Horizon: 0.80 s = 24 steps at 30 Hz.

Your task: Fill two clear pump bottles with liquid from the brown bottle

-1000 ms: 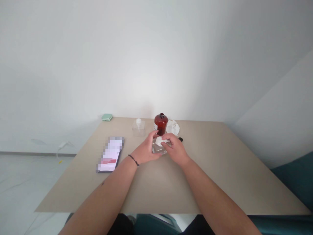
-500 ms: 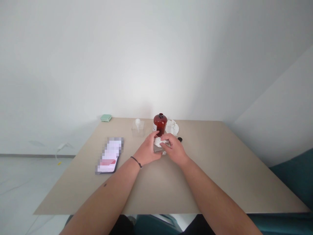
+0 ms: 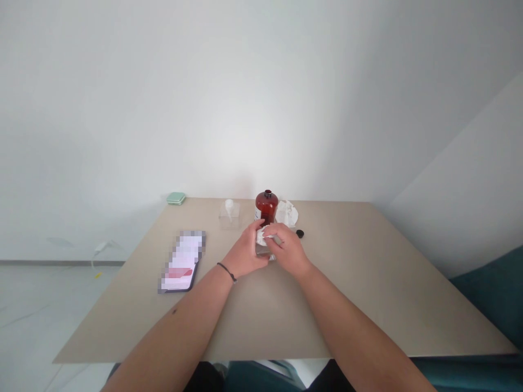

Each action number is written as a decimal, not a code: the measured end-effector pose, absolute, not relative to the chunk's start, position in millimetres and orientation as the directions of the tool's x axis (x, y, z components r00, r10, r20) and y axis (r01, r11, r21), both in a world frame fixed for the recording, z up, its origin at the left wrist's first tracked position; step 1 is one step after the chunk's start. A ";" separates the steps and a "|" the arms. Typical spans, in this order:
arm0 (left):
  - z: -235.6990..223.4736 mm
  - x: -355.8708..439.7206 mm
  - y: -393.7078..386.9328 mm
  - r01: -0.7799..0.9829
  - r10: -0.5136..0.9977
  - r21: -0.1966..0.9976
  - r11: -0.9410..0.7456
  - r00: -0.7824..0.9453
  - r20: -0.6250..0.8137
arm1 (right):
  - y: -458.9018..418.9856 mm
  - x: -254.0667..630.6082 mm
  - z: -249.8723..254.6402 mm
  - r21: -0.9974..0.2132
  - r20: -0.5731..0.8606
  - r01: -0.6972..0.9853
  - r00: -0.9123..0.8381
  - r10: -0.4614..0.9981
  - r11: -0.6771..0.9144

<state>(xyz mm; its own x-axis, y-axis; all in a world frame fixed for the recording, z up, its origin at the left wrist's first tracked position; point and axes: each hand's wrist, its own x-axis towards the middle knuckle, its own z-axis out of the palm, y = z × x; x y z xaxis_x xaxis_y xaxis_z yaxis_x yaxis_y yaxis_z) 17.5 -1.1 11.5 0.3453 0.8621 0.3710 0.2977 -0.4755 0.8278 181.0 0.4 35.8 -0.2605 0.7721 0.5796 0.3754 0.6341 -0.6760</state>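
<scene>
**Hands at a tissue on the worktop [image 3: 335, 310]**
The left hand [image 3: 244, 252] and right hand [image 3: 288, 250] met over a clear container [image 3: 265, 251] — fingers [image 3: 270, 232] pinched together on a white tissue [image 3: 261, 236], just before a brown bottle [image 3: 267, 207].

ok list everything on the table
amber glass bottle: 1, brown, far edge
clear square container, white top: 1, clear, left of bottle
crumpled white tissue: 1, white, right of bottle
black cap: 1, black, by hands
flat mint-green case: 1, green, far left corner
flat blurred phone: 1, dark, left of hands
clear glass vessel: 1, clear, in hands
white tissue wad: 1, white, on vessel
left hand, black wristband: 1, on vessel
right hand: 1, on tissue wad
</scene>
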 end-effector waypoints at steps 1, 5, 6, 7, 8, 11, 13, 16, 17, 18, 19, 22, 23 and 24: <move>11.1 17.3 -1.1 0.298 0.866 0.832 -0.468 0.345 0.363 | 0.6 179.1 36.7 -0.670 0.588 0.374 -0.261 0.765 0.642; 9.3 16.7 -1.7 0.310 0.880 0.845 -0.436 0.341 0.329 | 0.1 172.0 40.0 -0.649 0.624 0.364 -0.247 0.742 0.667; 9.3 16.6 -1.9 0.311 0.881 0.845 -0.434 0.342 0.327 | -0.4 171.0 40.9 -0.649 0.634 0.354 -0.236 0.736 0.673; 9.5 16.6 -2.0 0.313 0.881 0.844 -0.436 0.342 0.328 | -0.9 170.7 42.0 -0.651 0.644 0.341 -0.224 0.731 0.678; 10.0 16.6 -2.2 0.313 0.878 0.841 -0.441 0.344 0.333 | -1.1 171.4 43.2 -0.654 0.653 0.328 -0.208 0.728 0.681; 11.9 16.6 -2.3 0.321 0.867 0.827 -0.462 0.360 0.345 | 2.7 183.4 46.8 -0.676 0.668 0.331 -0.103 0.737 0.659; 13.0 16.3 -2.4 0.328 0.863 0.821 -0.466 0.374 0.340 | 10.4 202.3 47.9 -0.705 0.661 0.374 0.037 0.750 0.603; 13.8 15.4 -2.7 0.333 0.872 0.831 -0.445 0.374 0.317 | 27.2 244.6 44.7 -0.760 0.598 0.486 0.262 0.758 0.431; 13.9 15.2 -2.8 0.332 0.875 0.836 -0.437 0.371 0.310 | 32.9 260.1 42.1 -0.759 0.579 0.540 0.304 0.757 0.363; 13.9 14.9 -3.0 0.330 0.877 0.839 -0.432 0.369 0.307 | 38.3 275.0 38.9 -0.740 0.569 0.599 0.318 0.758 0.304; 13.8 14.8 -3.1 0.331 0.878 0.839 -0.431 0.368 0.306 | 43.0 288.4 35.2 -0.705 0.568 0.662 0.314 0.761 0.254; 13.2 14.5 -3.0 0.344 0.876 0.831 -0.437 0.372 0.306 | 53.1 313.7 23.4 -0.616 0.523 0.778 0.287 0.803 0.123; 12.8 14.5 -2.9 0.350 0.876 0.828 -0.438 0.374 0.305 | 55.1 316.4 20.1 -0.591 0.494 0.802 0.279 0.823 0.083; 12.3 14.4 -2.6 0.353 0.874 0.825 -0.441 0.377 0.306 | 56.3 316.6 17.5 -0.564 0.462 0.825 0.266 0.846 0.048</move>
